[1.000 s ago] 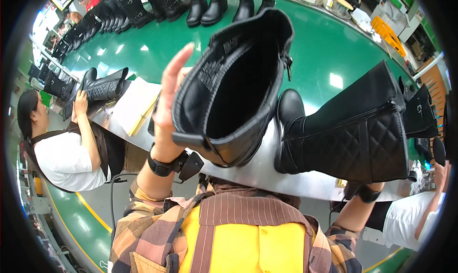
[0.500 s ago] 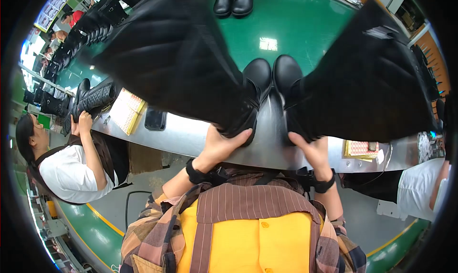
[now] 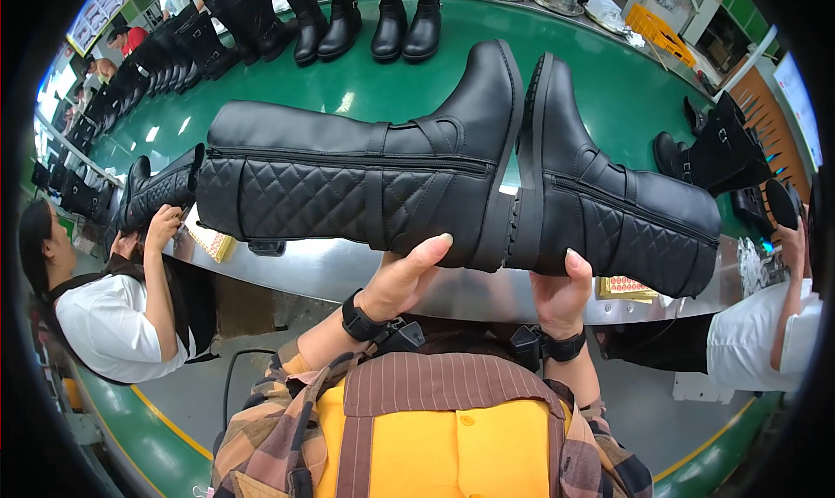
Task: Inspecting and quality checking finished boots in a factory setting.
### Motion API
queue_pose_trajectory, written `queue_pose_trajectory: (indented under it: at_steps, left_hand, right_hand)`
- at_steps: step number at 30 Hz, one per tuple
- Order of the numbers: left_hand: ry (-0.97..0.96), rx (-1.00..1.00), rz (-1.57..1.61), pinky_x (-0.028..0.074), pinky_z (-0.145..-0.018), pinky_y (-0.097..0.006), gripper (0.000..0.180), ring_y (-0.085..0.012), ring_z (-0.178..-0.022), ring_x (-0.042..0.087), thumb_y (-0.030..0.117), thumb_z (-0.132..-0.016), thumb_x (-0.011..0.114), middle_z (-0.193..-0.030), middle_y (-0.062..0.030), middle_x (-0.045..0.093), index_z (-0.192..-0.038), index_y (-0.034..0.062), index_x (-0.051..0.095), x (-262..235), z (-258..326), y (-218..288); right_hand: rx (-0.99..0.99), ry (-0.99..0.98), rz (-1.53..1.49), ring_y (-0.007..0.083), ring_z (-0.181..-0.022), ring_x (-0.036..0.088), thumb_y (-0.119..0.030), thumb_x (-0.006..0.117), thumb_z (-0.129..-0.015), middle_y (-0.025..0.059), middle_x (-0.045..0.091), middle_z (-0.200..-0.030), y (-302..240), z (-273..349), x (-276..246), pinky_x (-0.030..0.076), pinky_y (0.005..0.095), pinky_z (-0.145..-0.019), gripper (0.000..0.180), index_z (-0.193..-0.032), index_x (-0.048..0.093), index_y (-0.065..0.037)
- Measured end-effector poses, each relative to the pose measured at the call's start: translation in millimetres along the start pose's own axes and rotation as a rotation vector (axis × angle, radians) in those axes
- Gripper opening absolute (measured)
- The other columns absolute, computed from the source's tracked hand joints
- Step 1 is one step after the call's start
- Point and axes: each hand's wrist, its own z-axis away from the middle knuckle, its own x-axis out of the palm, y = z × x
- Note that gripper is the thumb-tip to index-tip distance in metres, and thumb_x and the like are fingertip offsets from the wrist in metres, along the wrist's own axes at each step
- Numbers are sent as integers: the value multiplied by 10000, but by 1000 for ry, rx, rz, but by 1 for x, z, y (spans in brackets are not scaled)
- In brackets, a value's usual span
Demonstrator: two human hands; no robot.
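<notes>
Two tall black boots with quilted shafts, side zips and ankle straps lie sideways in the air before me, soles facing each other. My left hand (image 3: 404, 276) grips the left boot (image 3: 348, 172) near its heel, thumb on top. The right boot (image 3: 609, 189) is held by my right hand (image 3: 561, 294), its thumb up against the heel area and its fingers mostly hidden underneath. The heels meet or nearly meet, and the toes point away from me. The left boot's shaft stretches far to the left; the other's reaches right. Both are above the metal table edge (image 3: 461, 302).
Beyond the metal edge runs a green conveyor surface (image 3: 304, 85) with several black boots (image 3: 404, 20) standing along its far side. A co-worker (image 3: 122, 298) at left handles a boot; another person (image 3: 765, 324) is at right. Printed sheets (image 3: 626, 289) lie partly under the right boot.
Both boots have turned from toes-up with shafts spread outward to lying sideways, soles together, quilted zip sides showing. Boots standing on the far green surface have come more into view.
</notes>
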Motion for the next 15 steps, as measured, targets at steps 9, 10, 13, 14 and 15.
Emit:
queue_pose_trajectory:
  at_steps: [9, 10, 13, 14, 15]
  left_hand:
    - [-75, -43, 103, 383, -1054, -393, 511, -229, -1215, 505, 222, -929, 580, -1320, -116, 532, -1364, 2, 424, -7, 3, -10]
    - [-75, -52, 105, 373, -1060, -392, 514, -227, -1225, 497, 211, -925, 580, -1326, -115, 528, -1367, 2, 421, -9, 3, -10]
    - [-45, -93, -37, 310, -1104, -419, 576, -255, -1272, 468, 270, -897, 588, -1362, -124, 514, -1368, -18, 426, -16, 3, -8]
    - [-45, -104, -87, 310, -1105, -413, 541, -249, -1268, 470, 223, -896, 579, -1355, -124, 519, -1357, -23, 440, -21, 0, -6]
    - [-27, -116, -85, 361, -1070, -388, 456, -226, -1222, 512, 165, -903, 578, -1319, -114, 551, -1313, -17, 496, -25, -2, -7]
  right_hand:
    - [52, -195, -148, 279, -1099, 607, -252, 541, -838, 148, 662, -1151, 11, 0, -21, 413, 390, -1011, 393, -1042, 670, 58]
    - [32, -238, -149, 283, -1116, 598, -249, 546, -833, 154, 653, -1170, 13, 1, -25, 406, 394, -1021, 403, -1063, 662, 60]
    - [83, -148, 0, 270, -1145, 580, -190, 593, -795, 153, 633, -1201, 14, 0, -37, 388, 387, -1045, 424, -1131, 621, 67]
    - [36, -188, 41, 277, -1176, 563, -185, 578, -808, 156, 604, -1246, 14, -2, -39, 383, 400, -1052, 432, -1161, 607, 61]
    - [-12, -253, 98, 284, -1206, 545, -180, 563, -820, 159, 576, -1291, 13, -6, -40, 379, 413, -1060, 440, -1191, 593, 55]
